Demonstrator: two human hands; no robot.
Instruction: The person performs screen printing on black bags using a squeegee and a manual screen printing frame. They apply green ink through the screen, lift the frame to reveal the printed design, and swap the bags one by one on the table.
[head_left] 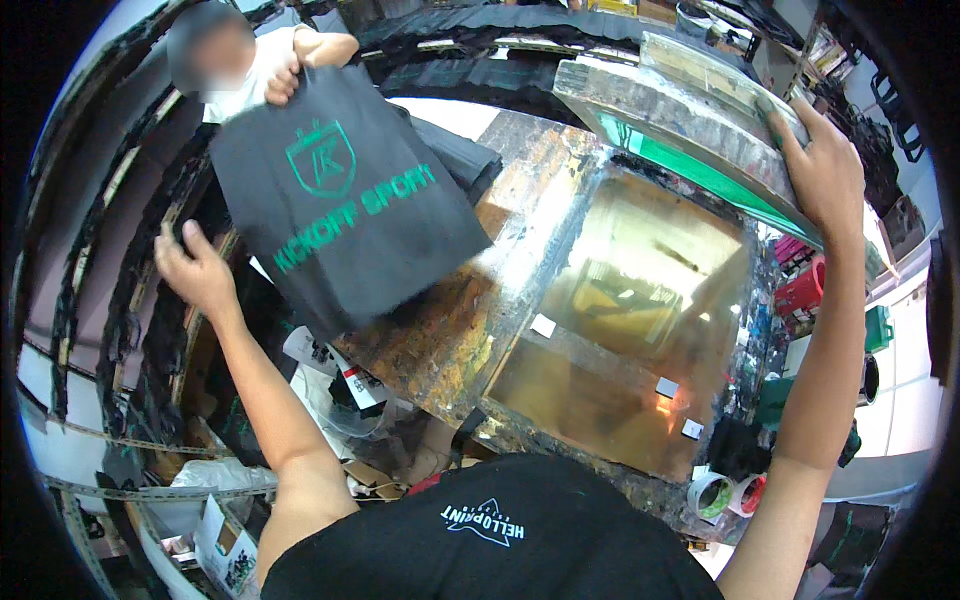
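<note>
My right hand grips the upper edge of a raised screen-printing frame, whose green mesh shows underneath. At the left, my left hand is held out with its fingers apart and nothing in it. It is near a black bag printed with a green shield and green lettering, with a gap between them. Another person's hand holds that bag by its top. Below the raised frame lies a glossy, amber printing board with small white squares stuck on it.
More dark bags lie on the paint-stained table behind the held one. Racks with dark items stand along the left. Two tape rolls sit by the table's near right corner. A red container is at the right.
</note>
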